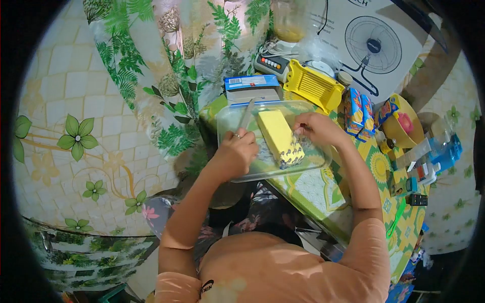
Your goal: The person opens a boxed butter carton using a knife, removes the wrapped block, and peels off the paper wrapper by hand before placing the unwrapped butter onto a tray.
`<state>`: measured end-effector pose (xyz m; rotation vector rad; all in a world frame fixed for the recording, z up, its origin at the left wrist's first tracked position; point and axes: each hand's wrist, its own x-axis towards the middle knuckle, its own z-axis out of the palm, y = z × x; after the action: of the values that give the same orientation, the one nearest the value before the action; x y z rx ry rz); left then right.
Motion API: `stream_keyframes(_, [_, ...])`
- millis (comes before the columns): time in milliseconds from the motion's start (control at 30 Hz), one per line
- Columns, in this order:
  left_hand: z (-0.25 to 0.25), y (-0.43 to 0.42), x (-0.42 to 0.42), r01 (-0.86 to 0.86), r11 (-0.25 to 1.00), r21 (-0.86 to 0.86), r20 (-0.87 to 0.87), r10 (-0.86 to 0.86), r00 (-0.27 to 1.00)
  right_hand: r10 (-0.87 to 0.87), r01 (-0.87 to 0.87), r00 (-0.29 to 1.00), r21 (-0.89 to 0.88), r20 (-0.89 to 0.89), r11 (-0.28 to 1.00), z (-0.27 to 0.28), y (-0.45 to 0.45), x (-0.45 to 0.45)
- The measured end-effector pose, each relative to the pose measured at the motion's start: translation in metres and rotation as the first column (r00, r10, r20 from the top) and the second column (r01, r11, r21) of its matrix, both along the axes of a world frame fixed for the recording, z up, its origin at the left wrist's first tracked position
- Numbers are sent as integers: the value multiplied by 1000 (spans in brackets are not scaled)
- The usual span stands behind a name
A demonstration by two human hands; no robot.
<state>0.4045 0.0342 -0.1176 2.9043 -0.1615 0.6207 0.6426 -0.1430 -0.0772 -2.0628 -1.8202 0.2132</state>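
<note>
A pale yellow block [274,132], cheese or butter by its look, lies in a clear plastic container [226,122]. Patterned wrapper [292,155] still covers the block's end nearest me. My left hand [236,153] is closed around a knife [247,115], whose blade points away from me over the container's left side. At the block's right edge, my right hand [317,129] has its fingers drawn together in a pinch. Whatever is between those fingertips is too small to make out.
Behind the container stand an opened blue box [252,87] and a yellow plastic rack [314,87]. Blue snack packs [359,113], a yellow bowl [406,123] and several small bottles crowd the table's right side. A green-handled utensil [396,218] lies nearer me.
</note>
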Motion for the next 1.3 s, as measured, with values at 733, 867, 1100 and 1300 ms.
stream_keyframes(733, [3, -26, -6, -117, 993, 23, 297, 105, 949, -419, 424, 906, -154, 62, 893, -3, 82, -74])
stream_keyframes(867, [5, -30, -8, -115, 993, 7, 290, 108, 951, -460, 463, 886, -194, 64, 865, -4, 83, -70])
stream_keyframes(1100, [15, -38, -26, -98, 994, -45, 198, 105, 975, -332, 347, 934, 116, -131, 931, -1, 58, -53])
stream_keyframes(1300, [34, -48, -46, -263, 965, 4, 162, 259, 952, 1, 302, 812, 422, -584, 855, 24, 29, -51])
